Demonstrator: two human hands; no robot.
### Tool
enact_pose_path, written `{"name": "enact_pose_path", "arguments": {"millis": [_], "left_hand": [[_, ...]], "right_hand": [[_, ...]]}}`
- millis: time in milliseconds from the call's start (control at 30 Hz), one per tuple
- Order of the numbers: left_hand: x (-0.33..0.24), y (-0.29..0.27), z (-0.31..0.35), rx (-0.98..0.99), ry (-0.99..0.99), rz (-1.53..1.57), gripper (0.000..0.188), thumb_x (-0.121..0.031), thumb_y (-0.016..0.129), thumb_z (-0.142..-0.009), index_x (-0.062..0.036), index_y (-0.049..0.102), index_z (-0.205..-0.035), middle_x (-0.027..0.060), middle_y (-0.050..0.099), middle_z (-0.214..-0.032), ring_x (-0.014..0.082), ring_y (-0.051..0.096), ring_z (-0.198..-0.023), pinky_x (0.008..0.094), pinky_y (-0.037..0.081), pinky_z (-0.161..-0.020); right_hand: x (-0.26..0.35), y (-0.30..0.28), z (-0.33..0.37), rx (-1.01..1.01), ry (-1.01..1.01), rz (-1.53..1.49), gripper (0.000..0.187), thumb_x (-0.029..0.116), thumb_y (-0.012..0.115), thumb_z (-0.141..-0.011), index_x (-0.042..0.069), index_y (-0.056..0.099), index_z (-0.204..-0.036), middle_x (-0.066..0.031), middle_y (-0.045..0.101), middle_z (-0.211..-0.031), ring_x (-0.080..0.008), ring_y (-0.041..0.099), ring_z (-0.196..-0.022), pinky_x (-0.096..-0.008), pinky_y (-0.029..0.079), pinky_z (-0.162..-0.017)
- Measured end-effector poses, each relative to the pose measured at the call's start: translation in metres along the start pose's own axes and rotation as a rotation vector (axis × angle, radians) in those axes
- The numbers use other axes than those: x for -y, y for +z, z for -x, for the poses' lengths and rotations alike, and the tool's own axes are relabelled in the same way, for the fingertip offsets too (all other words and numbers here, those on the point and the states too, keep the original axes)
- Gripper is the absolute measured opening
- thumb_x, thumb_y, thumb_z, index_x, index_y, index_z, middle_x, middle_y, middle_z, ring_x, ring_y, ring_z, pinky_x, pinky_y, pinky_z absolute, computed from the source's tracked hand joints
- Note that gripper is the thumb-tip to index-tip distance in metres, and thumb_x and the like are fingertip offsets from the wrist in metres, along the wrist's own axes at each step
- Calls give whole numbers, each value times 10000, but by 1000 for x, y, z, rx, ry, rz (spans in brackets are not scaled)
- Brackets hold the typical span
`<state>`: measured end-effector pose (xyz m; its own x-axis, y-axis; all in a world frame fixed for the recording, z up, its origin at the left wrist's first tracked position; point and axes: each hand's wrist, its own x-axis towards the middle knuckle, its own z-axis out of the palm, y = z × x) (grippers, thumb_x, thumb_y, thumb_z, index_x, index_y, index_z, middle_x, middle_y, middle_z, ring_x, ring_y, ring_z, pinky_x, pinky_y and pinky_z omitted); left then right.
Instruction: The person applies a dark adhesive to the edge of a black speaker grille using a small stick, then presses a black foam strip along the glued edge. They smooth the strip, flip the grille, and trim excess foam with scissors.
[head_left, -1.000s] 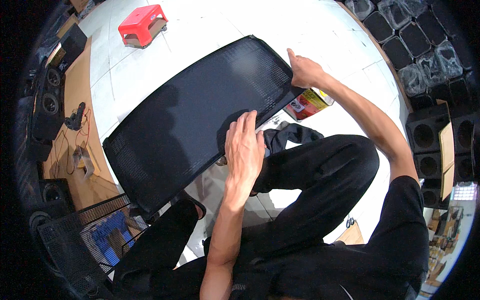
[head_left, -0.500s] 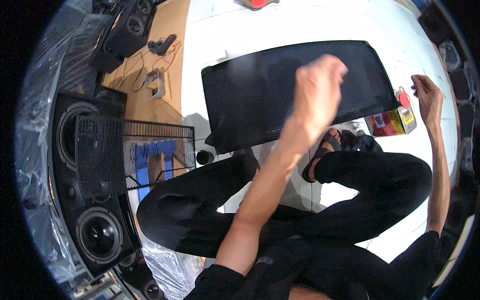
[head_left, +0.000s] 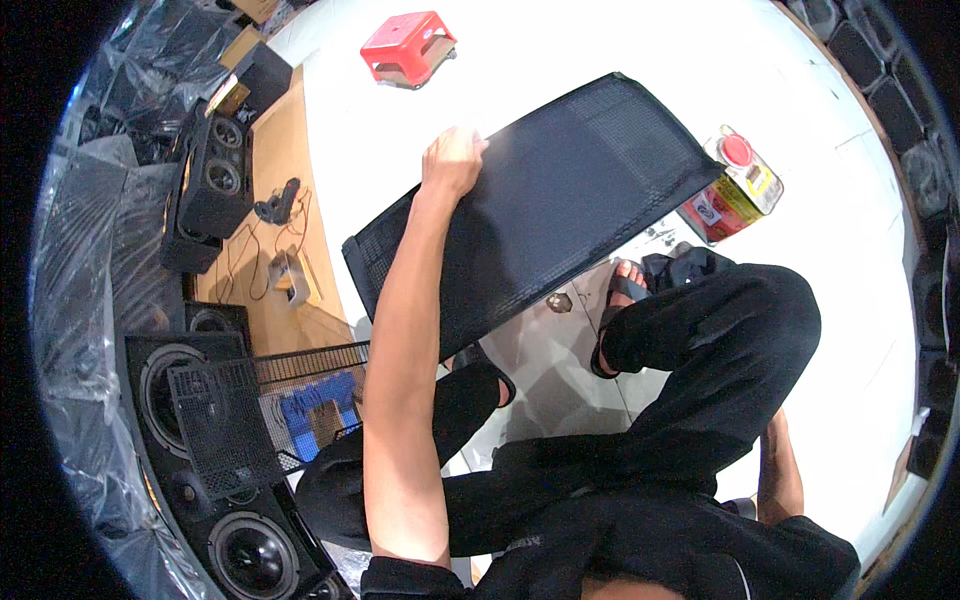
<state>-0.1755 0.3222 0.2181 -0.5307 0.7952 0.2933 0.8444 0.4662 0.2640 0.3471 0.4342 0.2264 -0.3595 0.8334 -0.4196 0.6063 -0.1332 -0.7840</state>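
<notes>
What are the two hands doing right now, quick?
Left hand: closed on the far edge of the black mesh panel.
Right hand: out of sight, behind the leg; cannot be told.

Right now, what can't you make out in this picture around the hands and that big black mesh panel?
- Right hand: hidden in the head view; only the forearm shows, dropping behind the black trouser leg.
- Left hand: its fingertips curl over the mesh panel edge, so the grip underneath is unseen.
- Panel's lower edge: covered by the left forearm and knee.
- Tin can: partly behind the panel's corner.
- Blue items in the wire basket: too small to identify.
</notes>
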Motion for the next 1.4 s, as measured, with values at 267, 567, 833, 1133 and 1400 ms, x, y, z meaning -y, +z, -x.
{"name": "enact_pose_path", "arguments": {"millis": [267, 567, 833, 1133, 1400], "left_hand": [[21, -41, 2, 33, -37, -157, 249, -251, 626, -927, -7, 667, -897, 216, 695, -870, 415, 667, -854, 503, 507, -768], [88, -82, 66, 222, -651, 8, 247, -149, 618, -856, 79, 701, -817, 255, 707, -802, 373, 723, -796, 466, 564, -764], [-1, -118, 168, 347, -1183, 819, 351, -180, 510, -933, 163, 576, -900, 270, 675, -814, 333, 704, -653, 414, 618, -608], [-35, -161, 147, 430, -430, 308, 357, -319, 627, -973, -16, 737, -819, 63, 712, -737, 125, 662, -676, 292, 519, -629], [150, -95, 124, 292, -492, -179, 622, -504, 492, -982, 63, 624, -1201, 324, 628, -1172, 439, 592, -1157, 491, 435, -994]], "right_hand": [[10, 23, -10, 180, -5, -15, 415, 391, 644, -954, -22, 685, -957, -91, 677, -850, -152, 614, -780, -315, 466, -700], [50, 64, -47, 388, -98, 32, 403, 379, 637, -960, -16, 679, -1024, -101, 680, -927, -174, 620, -838, -333, 471, -752], [41, 71, -60, 465, -63, 42, 400, 369, 630, -965, -11, 673, -1083, -110, 683, -996, -194, 624, -890, -349, 476, -798], [38, 55, -63, 442, -28, 78, 407, 358, 623, -971, -5, 666, -1150, -121, 686, -1073, -217, 630, -948, -367, 481, -851], [25, 6, -154, 485, -113, 81, 420, 348, 617, -976, 1, 661, -1209, -130, 689, -1141, -236, 635, -1000, -383, 486, -897]]}}
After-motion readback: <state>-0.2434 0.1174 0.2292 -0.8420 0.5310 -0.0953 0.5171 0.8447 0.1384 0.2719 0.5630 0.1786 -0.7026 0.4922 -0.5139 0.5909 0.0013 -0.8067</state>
